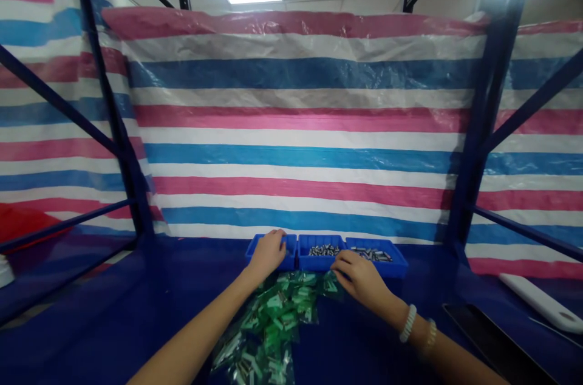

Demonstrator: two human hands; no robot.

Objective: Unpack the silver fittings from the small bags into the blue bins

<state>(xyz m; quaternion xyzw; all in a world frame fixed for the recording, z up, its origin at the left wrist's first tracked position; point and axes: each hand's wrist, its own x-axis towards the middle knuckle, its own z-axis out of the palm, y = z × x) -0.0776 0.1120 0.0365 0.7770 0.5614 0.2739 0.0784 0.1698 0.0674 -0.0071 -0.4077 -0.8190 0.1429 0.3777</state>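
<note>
My left hand (pixel 266 254) rests palm down on the front edge of the leftmost blue bin (pixel 289 247), fingers curled over its rim; whether it holds anything I cannot see. My right hand (pixel 359 275) lies just in front of the middle blue bin (pixel 305 259), fingers bent over a small green plastic bag (pixel 331 285) at the top of a pile of green bags (pixel 268 324). The middle bin and the right blue bin (pixel 397 263) hold several small silver metal parts (pixel 324 249). A bead bracelet (pixel 408 323) is on my right wrist.
The dark blue table (pixel 136 312) sits inside a blue metal rack (pixel 478 130) hung with a pink, white and blue striped tarp (pixel 300 130). A black flat device (pixel 492 342) and a white object (pixel 542 303) lie at the right.
</note>
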